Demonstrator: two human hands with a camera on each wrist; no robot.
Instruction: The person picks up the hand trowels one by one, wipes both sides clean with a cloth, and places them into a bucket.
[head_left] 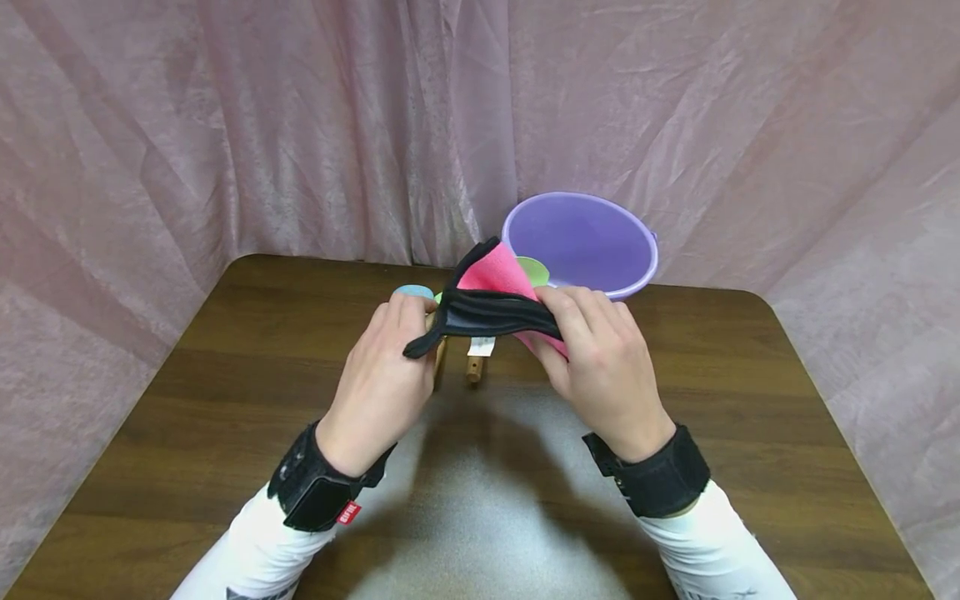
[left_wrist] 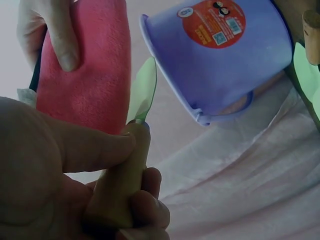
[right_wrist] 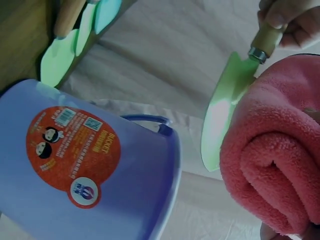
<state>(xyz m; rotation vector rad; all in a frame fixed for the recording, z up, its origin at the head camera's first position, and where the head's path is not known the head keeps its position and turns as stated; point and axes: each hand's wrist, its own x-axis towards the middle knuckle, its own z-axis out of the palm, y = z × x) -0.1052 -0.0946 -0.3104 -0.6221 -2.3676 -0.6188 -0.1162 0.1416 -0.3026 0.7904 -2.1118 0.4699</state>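
My left hand (head_left: 386, 367) grips the wooden handle (left_wrist: 122, 185) of a small garden trowel. Its light green blade (right_wrist: 222, 112) points up and away, beside a pink cloth (right_wrist: 270, 160). The cloth is plush, folded over on itself, with a black edging (head_left: 502, 312) seen from above. My right hand (head_left: 603, 367) holds the cloth at its right part, thumb below and fingers on top. Cloth and blade appear to touch in the right wrist view. Part of the trowel is hidden behind the cloth in the head view.
A purple bucket (head_left: 581, 237) with an orange label stands at the table's back edge. More wooden-handled tools lie on the brown table (head_left: 225, 417), one with a green blade (right_wrist: 57, 62), another light blue (right_wrist: 106, 15). A pink curtain (head_left: 337, 125) hangs behind.
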